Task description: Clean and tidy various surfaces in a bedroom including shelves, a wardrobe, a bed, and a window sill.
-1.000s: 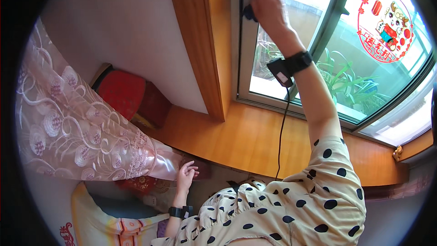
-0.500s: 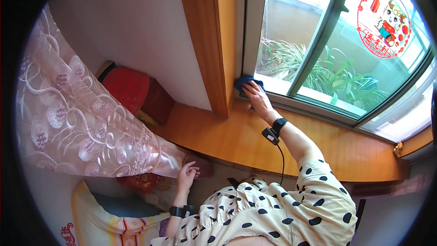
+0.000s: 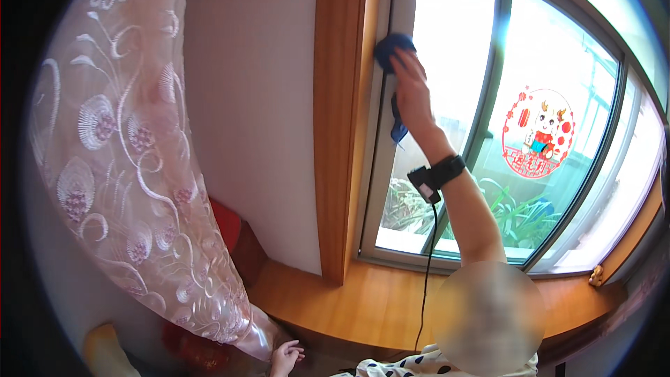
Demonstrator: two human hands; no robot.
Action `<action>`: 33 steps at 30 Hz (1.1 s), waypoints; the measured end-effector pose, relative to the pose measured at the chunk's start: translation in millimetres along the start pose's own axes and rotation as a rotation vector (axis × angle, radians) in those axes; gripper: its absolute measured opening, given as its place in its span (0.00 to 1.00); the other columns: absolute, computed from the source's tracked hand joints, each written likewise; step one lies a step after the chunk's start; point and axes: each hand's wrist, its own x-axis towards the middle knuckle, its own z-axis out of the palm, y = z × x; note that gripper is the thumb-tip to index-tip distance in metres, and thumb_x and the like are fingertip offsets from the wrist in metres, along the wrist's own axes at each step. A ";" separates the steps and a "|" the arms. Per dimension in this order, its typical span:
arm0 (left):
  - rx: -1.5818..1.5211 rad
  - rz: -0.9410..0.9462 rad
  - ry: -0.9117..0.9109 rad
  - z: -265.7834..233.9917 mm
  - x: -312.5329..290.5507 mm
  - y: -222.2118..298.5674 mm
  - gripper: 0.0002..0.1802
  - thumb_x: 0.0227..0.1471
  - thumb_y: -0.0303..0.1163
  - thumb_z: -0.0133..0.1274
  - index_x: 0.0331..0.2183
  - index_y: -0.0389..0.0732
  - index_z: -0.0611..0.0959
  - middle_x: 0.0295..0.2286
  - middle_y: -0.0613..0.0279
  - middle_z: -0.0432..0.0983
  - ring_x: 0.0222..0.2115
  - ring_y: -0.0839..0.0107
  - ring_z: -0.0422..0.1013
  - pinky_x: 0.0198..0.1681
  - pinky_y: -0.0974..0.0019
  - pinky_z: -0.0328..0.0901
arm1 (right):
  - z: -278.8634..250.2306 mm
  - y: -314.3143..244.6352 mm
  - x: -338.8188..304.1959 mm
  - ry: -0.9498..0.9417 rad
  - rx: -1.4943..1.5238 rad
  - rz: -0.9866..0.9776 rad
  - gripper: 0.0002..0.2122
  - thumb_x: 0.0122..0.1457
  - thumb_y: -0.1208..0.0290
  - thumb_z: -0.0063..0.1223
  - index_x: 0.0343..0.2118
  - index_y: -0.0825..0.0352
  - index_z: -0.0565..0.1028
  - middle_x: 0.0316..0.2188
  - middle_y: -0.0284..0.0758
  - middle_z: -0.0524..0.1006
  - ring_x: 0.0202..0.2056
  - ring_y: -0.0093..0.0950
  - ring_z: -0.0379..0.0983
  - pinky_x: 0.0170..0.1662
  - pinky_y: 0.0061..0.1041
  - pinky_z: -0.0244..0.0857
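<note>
My right hand [image 3: 417, 101] reaches up and holds a dark blue cloth [image 3: 393, 53] against the left upright of the grey window frame [image 3: 403, 0]. The fingers lie over the cloth, slightly smeared by motion, and a loose end of it hangs below the palm. At the lower edge, my left hand [image 3: 285, 359] is beside the gathered bottom of a pink embroidered curtain [image 3: 153, 188]. Its fingers are loosely stretched, with nothing visible in them.
A curved wooden sill [image 3: 391, 300] runs under the window, with a wooden post [image 3: 338, 132] at its left. A red box [image 3: 227, 227] stands partly behind the curtain. A small figurine [image 3: 596, 276] sits at the far right. A black cable [image 3: 427, 279] hangs from my right wrist.
My right hand has moved the cloth from the window frame's lower left corner up along its left upright. The view has tilted upward, and my left hand now shows near the lower edge.
</note>
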 end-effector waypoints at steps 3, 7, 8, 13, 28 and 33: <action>-0.023 0.072 0.029 -12.8 -9.6 -24.3 0.19 0.59 0.23 0.47 0.52 0.38 0.73 0.36 0.55 0.79 0.29 0.72 0.77 0.32 0.72 0.72 | 2.4 -2.9 55.5 0.152 -0.017 0.029 0.27 0.49 0.91 0.40 0.55 0.71 0.69 0.60 0.43 0.63 0.62 0.44 0.56 0.65 0.38 0.54; -0.034 0.050 0.069 -17.7 -2.3 -25.4 0.17 0.59 0.23 0.47 0.51 0.38 0.74 0.35 0.56 0.79 0.29 0.73 0.76 0.31 0.73 0.71 | 14.9 18.6 109.5 0.136 -0.103 -0.016 0.27 0.50 0.89 0.39 0.57 0.69 0.66 0.64 0.40 0.57 0.63 0.42 0.53 0.65 0.37 0.52; -0.053 0.043 0.078 -17.1 -10.1 -20.5 0.18 0.59 0.24 0.47 0.51 0.38 0.74 0.35 0.56 0.80 0.28 0.74 0.76 0.30 0.73 0.71 | 19.1 16.6 109.1 0.075 -0.208 -0.034 0.27 0.51 0.88 0.39 0.58 0.68 0.66 0.64 0.40 0.56 0.64 0.42 0.53 0.65 0.37 0.52; -0.054 0.034 0.086 -20.1 -13.4 -9.8 0.18 0.59 0.25 0.48 0.52 0.39 0.74 0.35 0.57 0.80 0.28 0.74 0.76 0.30 0.73 0.72 | 46.3 -6.6 47.5 0.104 -0.193 0.093 0.22 0.54 0.86 0.41 0.55 0.70 0.69 0.63 0.42 0.59 0.63 0.42 0.55 0.64 0.38 0.53; 0.070 -0.072 -0.059 20.3 11.0 35.8 0.19 0.57 0.20 0.44 0.52 0.34 0.72 0.37 0.51 0.78 0.31 0.67 0.77 0.36 0.68 0.73 | 6.7 -72.7 -386.2 -0.572 0.149 0.251 0.26 0.48 0.82 0.49 0.54 0.67 0.71 0.59 0.40 0.64 0.62 0.40 0.56 0.65 0.40 0.50; 0.086 -0.056 -0.108 34.8 11.7 43.1 0.19 0.57 0.20 0.45 0.52 0.34 0.72 0.37 0.51 0.78 0.32 0.67 0.77 0.36 0.68 0.73 | -16.3 -51.3 -351.1 -0.693 0.270 0.160 0.22 0.51 0.80 0.47 0.52 0.67 0.73 0.59 0.38 0.65 0.63 0.37 0.56 0.66 0.39 0.50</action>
